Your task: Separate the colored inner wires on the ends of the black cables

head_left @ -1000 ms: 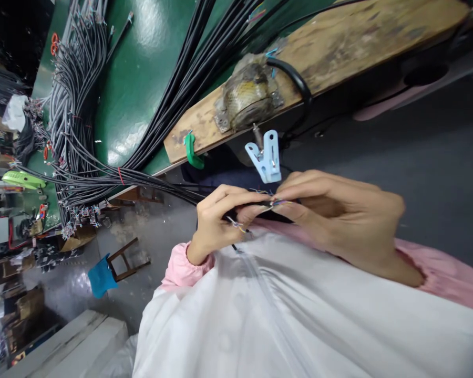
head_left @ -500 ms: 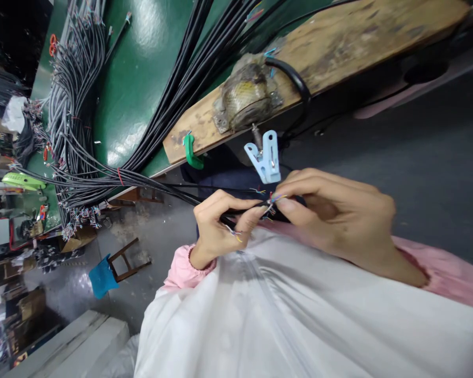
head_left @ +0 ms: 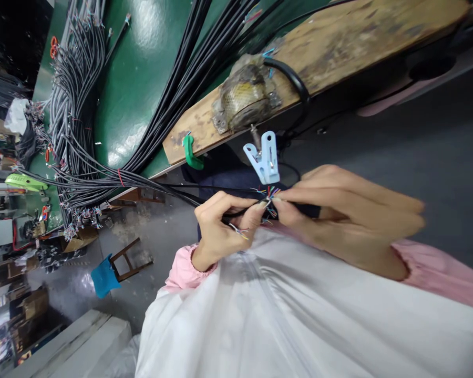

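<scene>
My left hand (head_left: 226, 223) is closed around the ends of several black cables (head_left: 185, 195), thumb and forefinger pinching one near its stripped tip. Thin coloured wires (head_left: 273, 193) fan out of that tip, between my two hands. With thumb and forefinger, my right hand (head_left: 342, 218) pinches at these wires; its other fingers are slightly smeared by motion. More bare wire ends (head_left: 239, 231) stick out below my left forefinger. Just above my hands, a light blue plastic clip (head_left: 265, 158) hangs from a shaft on a taped motor (head_left: 246, 97).
The motor sits on a wooden board (head_left: 339, 42) at the edge of a green table (head_left: 130, 68). A green hook (head_left: 191, 152) is fixed to the board's side. Grey cable bundles (head_left: 76, 79) lie on the table. A blue chair (head_left: 104, 277) stands on the floor at left.
My right hand has shifted slightly, its rear fingers straightening out to the right. The coloured wires at the cable tip now stand more spread and upright. My left hand holds nearly still.
</scene>
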A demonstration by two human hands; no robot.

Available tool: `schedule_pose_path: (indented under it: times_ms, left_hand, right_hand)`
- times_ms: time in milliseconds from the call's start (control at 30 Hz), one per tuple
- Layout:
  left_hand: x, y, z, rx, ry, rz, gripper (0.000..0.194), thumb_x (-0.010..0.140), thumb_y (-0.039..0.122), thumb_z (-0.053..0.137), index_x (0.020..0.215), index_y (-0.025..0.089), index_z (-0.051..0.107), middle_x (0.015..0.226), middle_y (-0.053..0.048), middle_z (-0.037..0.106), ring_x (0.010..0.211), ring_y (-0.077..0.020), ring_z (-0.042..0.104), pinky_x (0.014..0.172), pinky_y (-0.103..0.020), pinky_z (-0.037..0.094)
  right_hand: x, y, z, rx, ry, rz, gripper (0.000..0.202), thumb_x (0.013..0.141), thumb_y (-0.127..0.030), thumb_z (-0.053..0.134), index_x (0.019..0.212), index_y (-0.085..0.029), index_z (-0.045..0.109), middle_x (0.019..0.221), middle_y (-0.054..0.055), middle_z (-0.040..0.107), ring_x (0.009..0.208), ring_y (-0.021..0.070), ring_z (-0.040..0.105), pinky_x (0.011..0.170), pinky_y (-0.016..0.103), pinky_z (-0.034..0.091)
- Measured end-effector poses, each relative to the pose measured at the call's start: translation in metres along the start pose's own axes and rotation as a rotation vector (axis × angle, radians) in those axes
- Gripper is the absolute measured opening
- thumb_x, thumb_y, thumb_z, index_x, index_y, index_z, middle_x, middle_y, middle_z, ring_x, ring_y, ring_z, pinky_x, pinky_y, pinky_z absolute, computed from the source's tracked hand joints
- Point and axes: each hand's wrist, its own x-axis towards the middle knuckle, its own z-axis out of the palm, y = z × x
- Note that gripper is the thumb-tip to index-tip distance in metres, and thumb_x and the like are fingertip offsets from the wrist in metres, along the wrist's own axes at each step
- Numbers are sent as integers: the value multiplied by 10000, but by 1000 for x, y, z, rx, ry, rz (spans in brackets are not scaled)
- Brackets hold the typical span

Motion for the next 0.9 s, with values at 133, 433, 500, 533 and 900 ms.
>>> schedule_pose_path:
  times_ms: [133,433,500,533,900]
  left_hand:
    - [-2,-2,1,-11,8,-48,343,922,444,729,728,162,744,582,5,653,467,-70,536,434,-198,416]
    - [-3,-7,-2,-53,-46,-77,402,901,532,733,721,175,769,646,-30,721,535,-103,596,529,-244,501]
    - [-3,-8,-2,-57,-67,-76,396,883,538,752,727,174,770,640,-25,713,525,-97,586,511,-235,483]
    - [-2,-7,-3,-59,-72,-77,391,876,534,762,728,172,770,626,-18,699,513,-92,576,495,-227,466]
    - [-8,-4,0,-13,-38,-211,341,910,431,725,715,151,740,615,-7,667,512,-76,585,504,-188,466]
  right_hand:
    - [1,-1,0,38,-48,-123,186,858,-160,747,788,-328,712,655,-47,730,496,143,627,503,332,528]
    - [-5,2,2,157,-6,264,113,920,-242,682,826,-279,733,761,25,752,650,181,678,559,346,519]
    - [-6,5,4,210,-55,250,112,918,-248,695,810,-265,721,744,24,750,657,182,679,571,348,521]
    - [-6,6,5,202,-44,233,123,906,-220,712,790,-263,712,719,13,741,638,173,667,566,340,512]
    - [-16,17,7,-275,90,-171,76,894,-307,753,851,-363,722,626,-54,715,535,152,626,565,358,501]
